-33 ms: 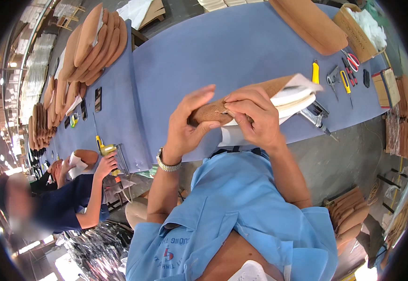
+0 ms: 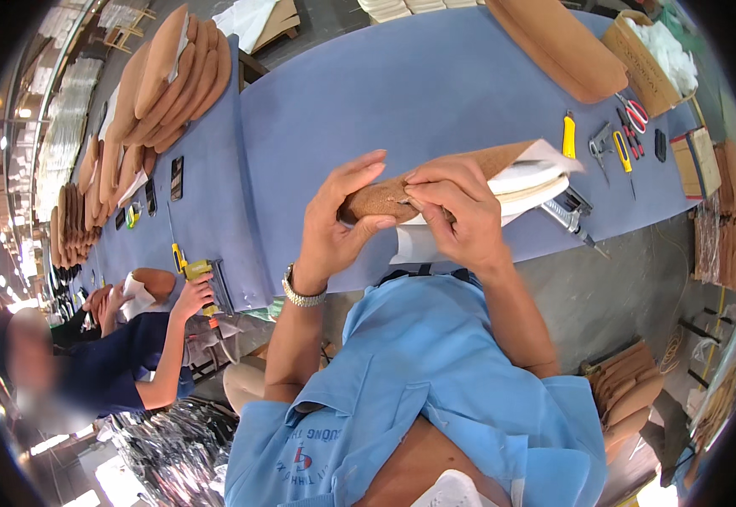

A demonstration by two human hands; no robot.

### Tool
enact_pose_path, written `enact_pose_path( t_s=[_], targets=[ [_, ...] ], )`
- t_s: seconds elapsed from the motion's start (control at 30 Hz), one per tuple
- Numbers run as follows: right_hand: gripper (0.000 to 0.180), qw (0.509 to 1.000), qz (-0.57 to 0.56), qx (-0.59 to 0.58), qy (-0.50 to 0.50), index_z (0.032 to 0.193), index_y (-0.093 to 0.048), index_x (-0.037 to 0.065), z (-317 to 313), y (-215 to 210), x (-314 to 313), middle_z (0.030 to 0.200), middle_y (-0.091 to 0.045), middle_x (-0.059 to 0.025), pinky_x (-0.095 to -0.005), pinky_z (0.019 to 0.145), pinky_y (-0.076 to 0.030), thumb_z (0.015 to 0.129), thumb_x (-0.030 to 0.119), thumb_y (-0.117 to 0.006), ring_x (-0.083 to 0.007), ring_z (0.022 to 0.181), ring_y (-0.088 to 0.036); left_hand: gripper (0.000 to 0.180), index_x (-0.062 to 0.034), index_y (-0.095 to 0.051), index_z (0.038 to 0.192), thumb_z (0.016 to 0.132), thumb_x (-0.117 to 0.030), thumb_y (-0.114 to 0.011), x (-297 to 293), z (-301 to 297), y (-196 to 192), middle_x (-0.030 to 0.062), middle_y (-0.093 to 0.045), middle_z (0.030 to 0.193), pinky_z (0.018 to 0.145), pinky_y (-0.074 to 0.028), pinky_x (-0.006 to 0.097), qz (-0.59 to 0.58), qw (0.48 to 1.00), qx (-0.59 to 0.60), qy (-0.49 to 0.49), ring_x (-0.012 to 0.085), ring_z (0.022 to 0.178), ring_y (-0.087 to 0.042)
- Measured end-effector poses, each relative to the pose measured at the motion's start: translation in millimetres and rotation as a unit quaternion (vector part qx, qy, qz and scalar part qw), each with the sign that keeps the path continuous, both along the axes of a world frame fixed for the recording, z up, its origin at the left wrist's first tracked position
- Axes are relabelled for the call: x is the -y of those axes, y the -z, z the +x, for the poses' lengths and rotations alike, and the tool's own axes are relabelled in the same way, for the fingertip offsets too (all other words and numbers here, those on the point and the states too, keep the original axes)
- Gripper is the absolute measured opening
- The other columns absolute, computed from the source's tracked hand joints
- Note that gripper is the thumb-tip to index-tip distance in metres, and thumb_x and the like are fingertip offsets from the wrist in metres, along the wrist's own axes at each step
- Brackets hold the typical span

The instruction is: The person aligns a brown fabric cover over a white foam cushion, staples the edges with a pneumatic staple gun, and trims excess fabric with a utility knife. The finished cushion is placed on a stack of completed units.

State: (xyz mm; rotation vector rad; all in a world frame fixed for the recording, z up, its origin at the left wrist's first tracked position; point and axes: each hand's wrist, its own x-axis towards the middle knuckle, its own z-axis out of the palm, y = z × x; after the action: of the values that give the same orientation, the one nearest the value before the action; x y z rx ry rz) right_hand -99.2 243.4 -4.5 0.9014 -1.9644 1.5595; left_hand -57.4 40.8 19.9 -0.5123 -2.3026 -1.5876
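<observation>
Cork-brown panel, backed with white padding, sits at frame centre above the blue table, held between both my hands. It looks light, thin and pliable, so I judge it should be gripped along the near edge, not the floppy white end. My left hand cups the left end, thumb beneath, fingers half spread and raised. My right hand is closed in a pinch on the panel's lower edge. A yellow knife and scissors lie upper right.
</observation>
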Motion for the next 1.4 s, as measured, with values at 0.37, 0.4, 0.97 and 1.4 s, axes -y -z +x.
enact_pose_path(
  t_s=[0.37, 0.4, 0.97, 1.4],
  targets=[
    [0.013, 0.983, 0.117, 0.018, -0.141, 0.100, -0.074, 0.008, 3, 47, 64, 0.108, -0.074, -0.0040, -0.0419, 0.087, -0.049, 0.088, 0.005, -0.076, -0.0272, 0.099, -0.065, 0.051, 0.0000, -0.055, 0.146, 0.102, -0.019, -0.071, 39, 67, 66, 0.0124, -0.066, 0.133, 0.104, -0.054, 0.037, 0.072, 0.973, 0.207, -0.075, 0.0219, 0.126, -0.062],
    [0.013, 0.976, 0.152, 0.021, -0.157, 0.100, -0.075, 0.008, 5, 55, 62, 0.108, -0.074, -0.0041, -0.0421, 0.088, -0.049, 0.088, 0.005, -0.076, -0.0272, 0.099, -0.065, 0.049, 0.0012, -0.054, 0.146, 0.103, -0.019, -0.069, 35, 76, 76, 0.0115, -0.066, 0.132, 0.105, -0.054, 0.037, 0.063, 0.967, 0.234, -0.076, 0.0203, 0.127, -0.060],
    [0.027, 0.813, -0.050, 0.577, 0.065, 0.129, -0.063, 0.006, -39, 150, -180, 0.111, -0.071, -0.0028, -0.0290, 0.082, -0.055, 0.108, 0.023, -0.061, -0.0159, 0.097, -0.068, 0.068, 0.0106, -0.063, 0.134, 0.084, -0.027, -0.089, -33, 129, 93, 0.0208, -0.074, 0.121, 0.098, -0.055, 0.037, 0.034, 0.914, 0.251, -0.315, 0.0227, 0.110, -0.069],
    [0.069, 0.694, -0.025, 0.687, -0.213, 0.157, -0.041, 0.001, -110, 179, -111, 0.145, -0.061, -0.0169, -0.0429, 0.102, -0.057, 0.105, 0.043, -0.057, -0.0288, 0.124, -0.065, 0.068, 0.0103, -0.063, 0.135, 0.085, -0.028, -0.090, -219, 113, 30, 0.0231, -0.075, 0.120, 0.094, -0.058, 0.037, 0.166, 0.769, 0.065, -0.614, 0.0243, 0.106, -0.074]
  ],
)
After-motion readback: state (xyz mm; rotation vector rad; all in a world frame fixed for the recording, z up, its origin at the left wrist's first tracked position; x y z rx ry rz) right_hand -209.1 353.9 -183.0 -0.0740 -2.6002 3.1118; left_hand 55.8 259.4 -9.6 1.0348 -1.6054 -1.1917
